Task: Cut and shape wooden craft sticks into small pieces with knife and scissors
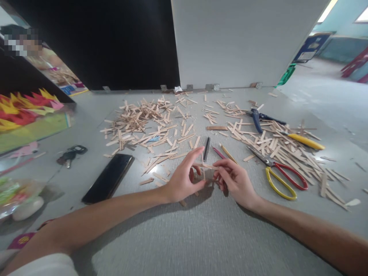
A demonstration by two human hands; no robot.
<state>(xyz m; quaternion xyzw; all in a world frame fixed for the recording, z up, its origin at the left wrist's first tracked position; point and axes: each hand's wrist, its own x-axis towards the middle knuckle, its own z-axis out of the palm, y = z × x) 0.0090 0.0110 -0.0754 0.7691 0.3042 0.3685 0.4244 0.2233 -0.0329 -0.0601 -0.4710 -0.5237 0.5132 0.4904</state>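
Note:
My left hand [185, 176] is curled in a C shape and grips a thin wooden stick [203, 168] by its two ends, between thumb and forefinger. A second wooden stick [209, 166] crosses it near the middle. The right end of that second stick is pinched in the fingertips of my right hand [234, 182]. Whether the two sticks are joined I cannot tell. Just beyond my hands lie a black pen [207, 148], a purple pencil [219, 152] and a yellow pencil [228, 153].
Stick pieces form a left pile [143, 115] and a right pile [276, 142]. Red-and-yellow-handled scissors [283, 178], blue-handled pliers [257, 119] and a yellow-handled tool [306, 141] lie right. A phone [109, 178] and keys [69, 157] lie left. A panel [230, 42] stands behind; a person [51, 59] sits beyond.

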